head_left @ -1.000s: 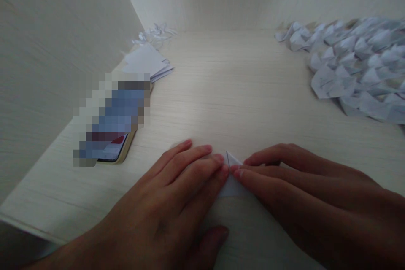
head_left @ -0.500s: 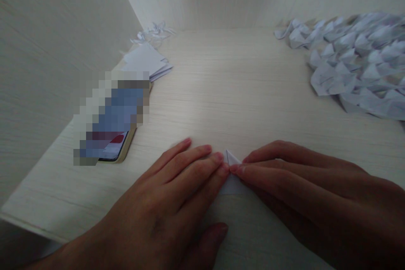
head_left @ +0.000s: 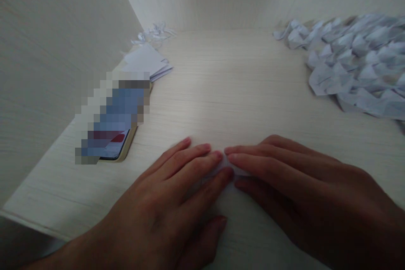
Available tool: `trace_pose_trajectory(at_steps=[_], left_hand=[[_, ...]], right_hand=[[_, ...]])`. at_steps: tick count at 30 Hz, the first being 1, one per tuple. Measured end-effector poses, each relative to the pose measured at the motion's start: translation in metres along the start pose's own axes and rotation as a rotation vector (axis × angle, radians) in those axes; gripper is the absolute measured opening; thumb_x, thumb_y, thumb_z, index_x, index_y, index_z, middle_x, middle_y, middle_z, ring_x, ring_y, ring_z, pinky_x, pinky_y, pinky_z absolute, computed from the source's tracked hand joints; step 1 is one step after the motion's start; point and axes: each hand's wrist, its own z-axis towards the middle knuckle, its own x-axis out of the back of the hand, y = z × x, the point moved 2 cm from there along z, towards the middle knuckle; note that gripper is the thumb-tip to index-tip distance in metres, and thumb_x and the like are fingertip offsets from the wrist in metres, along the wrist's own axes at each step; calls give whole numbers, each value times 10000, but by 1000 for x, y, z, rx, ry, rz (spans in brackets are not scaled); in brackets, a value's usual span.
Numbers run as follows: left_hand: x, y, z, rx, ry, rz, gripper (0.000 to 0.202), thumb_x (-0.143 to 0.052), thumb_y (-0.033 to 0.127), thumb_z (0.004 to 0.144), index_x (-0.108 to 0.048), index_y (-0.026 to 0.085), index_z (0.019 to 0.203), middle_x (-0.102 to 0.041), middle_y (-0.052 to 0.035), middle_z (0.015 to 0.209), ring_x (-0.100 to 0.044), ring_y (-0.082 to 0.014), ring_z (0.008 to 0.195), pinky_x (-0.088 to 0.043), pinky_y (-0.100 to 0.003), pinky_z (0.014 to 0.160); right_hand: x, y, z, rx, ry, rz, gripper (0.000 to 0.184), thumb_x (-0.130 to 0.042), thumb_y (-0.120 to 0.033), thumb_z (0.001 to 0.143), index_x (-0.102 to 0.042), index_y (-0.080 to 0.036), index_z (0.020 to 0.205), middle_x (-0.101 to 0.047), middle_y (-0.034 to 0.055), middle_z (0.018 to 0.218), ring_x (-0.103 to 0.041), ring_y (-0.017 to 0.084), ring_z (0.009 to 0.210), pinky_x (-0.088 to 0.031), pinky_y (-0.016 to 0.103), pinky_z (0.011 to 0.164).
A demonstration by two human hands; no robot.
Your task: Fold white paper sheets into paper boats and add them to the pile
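Observation:
My left hand (head_left: 171, 196) and my right hand (head_left: 300, 185) lie flat on the pale wooden desk (head_left: 228, 93), fingers stretched out and fingertips meeting at the centre. They press down on a small white folded paper (head_left: 225, 165), of which only a sliver shows between the fingertips. The rest of the paper is hidden under my fingers.
A phone (head_left: 115, 145) lies at the left, partly blurred out. Behind it sits a stack of white paper sheets (head_left: 147, 62) and some paper scraps (head_left: 155, 33) in the corner. A heap of several folded paper pieces (head_left: 354, 63) fills the right side. Walls enclose the desk left and back.
The paper's upright pointed tip has been flattened. My right fingers slid forward over it, so both hands now cover the paper almost wholly.

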Motion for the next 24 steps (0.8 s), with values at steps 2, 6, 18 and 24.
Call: trace_pose_trajectory(at_steps=[2, 6, 18, 24], left_hand=[[-1, 1, -1, 11, 13, -9, 422, -607, 257, 959, -608, 177, 1373, -704, -103, 1347, -630, -271, 1315, -470, -515, 1200], [-3, 2, -2, 37, 15, -19, 416, -616, 285, 959, -615, 193, 1365, -704, -97, 1351, -630, -277, 1316, -463, -522, 1207], [0, 6, 0, 29, -32, 19, 413, -613, 268, 983, -618, 172, 1385, -668, -109, 1390, -612, -282, 1325, -440, -545, 1206], [0, 6, 1, -33, -70, 48, 446, -589, 258, 1001, -576, 139, 1431, -563, -143, 1528, -463, -317, 1476, -371, -574, 1248]], right_hand=[[-1, -3, 3, 58, -13, -12, 266, -545, -132, 991, -703, -193, 1197, -771, 45, 1161, -713, 186, 957, -604, 304, 880], [-1, -9, 5, 61, -69, -98, 300, -493, -109, 980, -718, -186, 1163, -790, 58, 1094, -714, 230, 955, -608, 367, 856], [-11, -29, -48, 98, 74, -478, 403, -511, -265, 1020, -578, -53, 1356, -756, 166, 1258, -703, 347, 1135, -465, 562, 979], [-10, -35, -49, -68, 26, -439, 475, -576, -364, 992, -590, -111, 1393, -725, 144, 1318, -648, 330, 1210, -418, 542, 1061]])
